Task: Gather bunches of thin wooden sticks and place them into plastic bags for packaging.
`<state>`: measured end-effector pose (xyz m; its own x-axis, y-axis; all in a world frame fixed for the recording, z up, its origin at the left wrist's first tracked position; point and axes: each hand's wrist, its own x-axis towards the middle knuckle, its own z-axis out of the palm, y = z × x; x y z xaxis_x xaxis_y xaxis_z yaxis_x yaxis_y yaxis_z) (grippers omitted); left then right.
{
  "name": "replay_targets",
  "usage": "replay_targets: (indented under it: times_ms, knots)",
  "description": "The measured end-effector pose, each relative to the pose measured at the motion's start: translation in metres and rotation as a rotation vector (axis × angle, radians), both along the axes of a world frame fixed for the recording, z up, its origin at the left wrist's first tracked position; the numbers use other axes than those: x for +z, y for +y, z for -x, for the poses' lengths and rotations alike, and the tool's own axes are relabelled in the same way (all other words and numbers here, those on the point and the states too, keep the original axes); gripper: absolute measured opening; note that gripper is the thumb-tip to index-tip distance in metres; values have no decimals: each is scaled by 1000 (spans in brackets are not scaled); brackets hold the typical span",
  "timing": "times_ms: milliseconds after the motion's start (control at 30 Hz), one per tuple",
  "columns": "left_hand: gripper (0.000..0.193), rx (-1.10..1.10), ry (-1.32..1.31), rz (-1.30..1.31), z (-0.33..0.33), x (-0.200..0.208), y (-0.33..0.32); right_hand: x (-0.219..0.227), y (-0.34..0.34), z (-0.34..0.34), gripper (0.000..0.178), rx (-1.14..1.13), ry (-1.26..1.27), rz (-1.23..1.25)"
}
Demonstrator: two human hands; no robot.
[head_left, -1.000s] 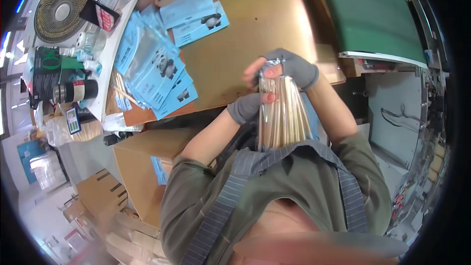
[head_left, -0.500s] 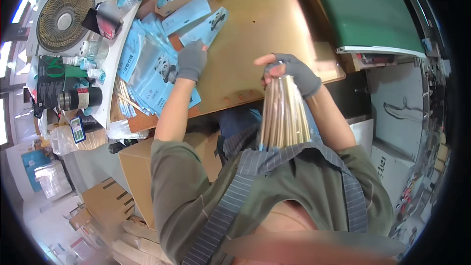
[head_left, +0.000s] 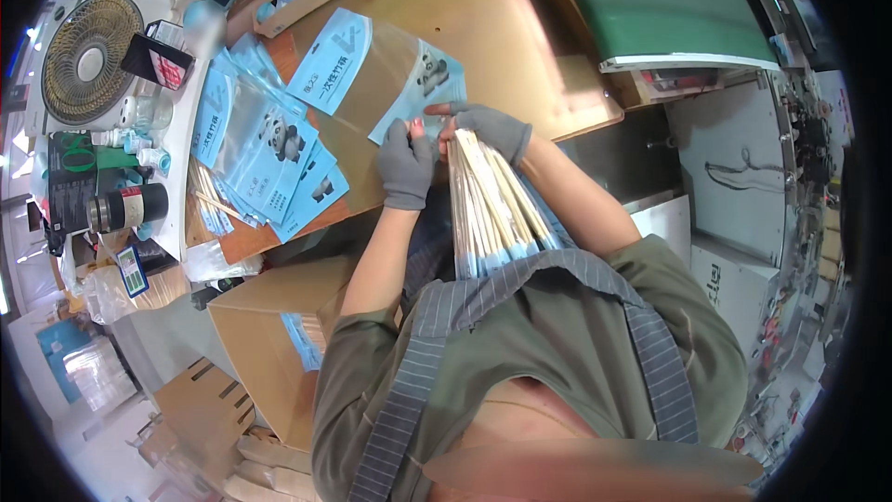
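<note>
My left hand (head_left: pixel 406 167), in a grey fingerless glove, pinches the lower edge of a blue-and-clear plastic bag (head_left: pixel 332 63) with a panda print. The bag stretches flat over the table, away to the upper left. In my right hand (head_left: pixel 494 133), gloved the same way, is a bundle of chopsticks (head_left: pixel 492 209) in clear wrappers with blue ends. It hangs down in front of my apron, fanned toward the bottom. My right index finger reaches to the bag's edge beside my left fingertips. More panda-print bags (head_left: pixel 265 144) lie in an overlapping pile to the left.
A brown table (head_left: pixel 502 46) spreads ahead, with a green-topped surface (head_left: pixel 669 5) at far right. On the left, a white shelf carries a fan (head_left: pixel 90 65), a phone (head_left: pixel 160 60) and a dark thermos (head_left: pixel 130 207). An open cardboard box (head_left: pixel 265 339) stands below the table edge.
My left hand has drawn a bag off the pile, rightward and nearer to me. My right hand, still holding the chopsticks, has moved left to meet it.
</note>
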<state>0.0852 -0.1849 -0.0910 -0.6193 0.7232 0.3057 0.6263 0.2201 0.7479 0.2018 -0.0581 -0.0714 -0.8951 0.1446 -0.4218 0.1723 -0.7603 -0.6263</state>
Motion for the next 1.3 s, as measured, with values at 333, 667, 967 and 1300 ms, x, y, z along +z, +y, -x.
replay_targets:
  times_ms: [333,667,967,1300]
  knots:
    - [22,-360,211,-194,-29,65,-15,-3,-27,-14,28,-197,-98,-767]
    - [19,-598,147,-191,-65,75,-97,86,-88,-148,42,262,-322,-726]
    - [28,-335,-363,-152,10,220,-5,165,6,-46,38,-232,102,-1972]
    - [22,-227,273,404,92,258,-10,246,39,8,15,-250,-16,-1853]
